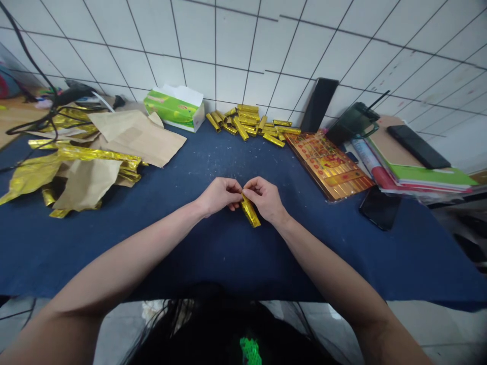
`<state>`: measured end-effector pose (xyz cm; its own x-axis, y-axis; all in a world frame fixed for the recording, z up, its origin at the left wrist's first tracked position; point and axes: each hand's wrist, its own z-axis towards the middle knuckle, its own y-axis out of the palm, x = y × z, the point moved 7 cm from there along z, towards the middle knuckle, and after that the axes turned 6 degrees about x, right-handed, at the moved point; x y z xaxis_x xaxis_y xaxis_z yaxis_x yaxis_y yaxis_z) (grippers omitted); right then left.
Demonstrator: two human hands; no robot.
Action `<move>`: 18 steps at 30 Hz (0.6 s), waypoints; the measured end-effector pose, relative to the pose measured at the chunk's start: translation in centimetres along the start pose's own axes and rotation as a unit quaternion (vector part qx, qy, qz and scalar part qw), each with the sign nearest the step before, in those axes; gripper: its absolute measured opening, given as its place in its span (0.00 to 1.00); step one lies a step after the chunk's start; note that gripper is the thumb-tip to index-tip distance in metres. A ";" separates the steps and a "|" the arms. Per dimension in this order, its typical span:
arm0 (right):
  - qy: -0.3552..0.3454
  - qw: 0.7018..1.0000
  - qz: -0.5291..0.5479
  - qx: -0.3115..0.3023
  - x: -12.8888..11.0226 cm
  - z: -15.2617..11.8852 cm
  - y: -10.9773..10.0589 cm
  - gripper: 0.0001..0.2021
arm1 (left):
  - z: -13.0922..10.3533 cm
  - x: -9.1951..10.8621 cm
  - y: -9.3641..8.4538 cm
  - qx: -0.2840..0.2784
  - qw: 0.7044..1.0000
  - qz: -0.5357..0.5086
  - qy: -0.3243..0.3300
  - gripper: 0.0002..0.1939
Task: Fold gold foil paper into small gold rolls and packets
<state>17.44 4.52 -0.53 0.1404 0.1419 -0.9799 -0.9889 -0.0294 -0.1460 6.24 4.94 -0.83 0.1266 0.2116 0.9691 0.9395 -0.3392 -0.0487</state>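
A small gold foil roll point(251, 212) slants down and to the right above the blue tabletop point(213, 253). My left hand point(223, 195) pinches its upper end, fingertips pressed together. Against that same end, the thumb and index finger of my right hand point(263, 196) are closed too. The fingertips of both hands nearly touch and hide the top of the roll. Farther back, near the tiled wall, lies a pile of similar gold rolls point(240, 128).
At left are brown paper sheets point(142, 139), crumpled gold foil point(34, 175) and black cables. A green tissue box point(173, 109) stands at the back. To the right are a flat orange-gold package point(329, 167), a dark mug point(353, 123), notebooks point(429, 175) and a phone point(379, 208).
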 end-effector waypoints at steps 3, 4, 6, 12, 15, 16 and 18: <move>0.008 0.997 0.041 0.065 0.2 0.3 -0.9 0.06 | 0.1 0.0 -0.8 0.059 0.996 -0.071 -0.008 0.05; 0.014 0.993 0.060 0.097 0.3 0.3 -1.4 0.06 | 0.2 -0.1 -1.4 0.094 0.990 -0.106 -0.012 0.05; 0.025 0.984 0.100 0.148 0.5 0.2 -2.1 0.06 | 0.4 -0.3 -2.6 0.164 0.970 -0.181 -0.016 0.05; -0.039 0.988 0.046 0.142 -0.9 -0.6 -1.6 0.04 | 0.6 -1.4 -4.0 0.245 0.915 -0.318 -0.031 0.06; -0.044 0.988 0.044 0.140 -1.0 -0.9 -1.2 0.09 | 0.4 -1.8 -3.3 0.239 0.908 -0.341 -0.042 0.06; -0.044 0.987 0.049 0.148 -1.0 -0.9 -1.2 0.11 | 0.3 -1.9 -3.0 0.235 0.908 -0.344 -0.045 0.06; -0.052 0.984 0.046 0.165 -1.0 -0.8 -1.5 0.14 | 0.1 -1.9 -2.4 0.226 0.910 -0.344 -0.053 0.06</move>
<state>18.82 3.60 0.54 0.0603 0.2555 -0.9649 -0.9617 0.2738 0.0124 3.78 5.40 -2.58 -0.5332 0.3266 0.7804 0.8401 0.3128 0.4431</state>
